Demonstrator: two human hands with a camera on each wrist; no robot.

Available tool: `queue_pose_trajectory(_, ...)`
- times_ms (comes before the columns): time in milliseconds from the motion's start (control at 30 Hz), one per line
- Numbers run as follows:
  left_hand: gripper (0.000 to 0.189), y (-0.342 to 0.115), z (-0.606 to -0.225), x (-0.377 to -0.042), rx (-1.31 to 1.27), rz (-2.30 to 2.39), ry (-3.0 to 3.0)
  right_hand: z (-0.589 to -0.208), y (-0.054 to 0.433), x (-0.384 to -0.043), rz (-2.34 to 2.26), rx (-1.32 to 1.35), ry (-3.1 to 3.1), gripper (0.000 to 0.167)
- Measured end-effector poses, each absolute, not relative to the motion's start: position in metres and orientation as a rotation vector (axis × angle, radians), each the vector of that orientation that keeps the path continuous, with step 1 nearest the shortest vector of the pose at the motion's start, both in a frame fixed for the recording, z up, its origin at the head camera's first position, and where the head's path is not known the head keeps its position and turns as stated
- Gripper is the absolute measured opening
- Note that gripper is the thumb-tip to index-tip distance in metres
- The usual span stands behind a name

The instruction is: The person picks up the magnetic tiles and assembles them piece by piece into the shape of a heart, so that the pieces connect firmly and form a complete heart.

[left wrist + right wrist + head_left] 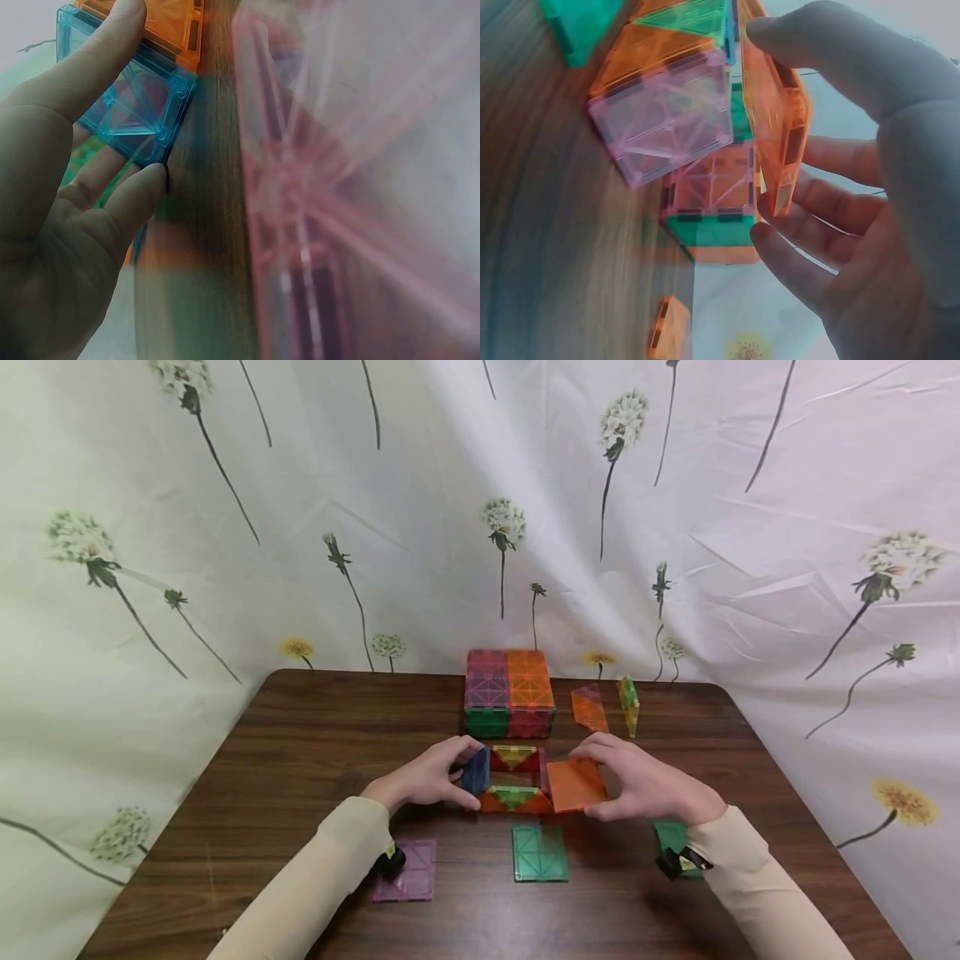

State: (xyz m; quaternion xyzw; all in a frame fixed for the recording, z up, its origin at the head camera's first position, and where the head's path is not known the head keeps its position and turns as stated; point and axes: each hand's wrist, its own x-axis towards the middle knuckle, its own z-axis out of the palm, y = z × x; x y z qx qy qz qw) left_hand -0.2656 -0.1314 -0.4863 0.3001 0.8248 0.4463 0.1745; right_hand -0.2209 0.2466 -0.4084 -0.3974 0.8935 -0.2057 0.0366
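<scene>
An open-topped frame of translucent magnetic tiles stands mid-table, with a green triangle [513,797] in its front wall and a yellow triangle [513,757] at the back. At its left side my left hand [427,772] pinches a blue square tile [142,112] between thumb and fingers. My right hand [645,781] grips an orange square tile [576,785] by opposite edges, just right of the frame. In the right wrist view this orange tile [776,112] is raised beside the frame's pinkish-purple side wall [667,124]. Whether the two touch cannot be told.
Behind the frame stands a closed tile box [487,722] with a purple and orange top. Right of it are an orange-pink tile piece [589,707] and an upright yellow-green piece [630,706]. Nearer lie a purple tile [416,872], a green tile [540,853] and another green tile [670,835].
</scene>
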Motion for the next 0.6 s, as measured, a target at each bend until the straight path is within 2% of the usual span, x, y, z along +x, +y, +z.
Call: queue_pose_trajectory(600, 0.080, -0.131, -0.486, -0.265, 0.833, 1.291, 2.320, -0.427, 0.206, -0.246, -0.804, -1.347, 2.800, 0.066)
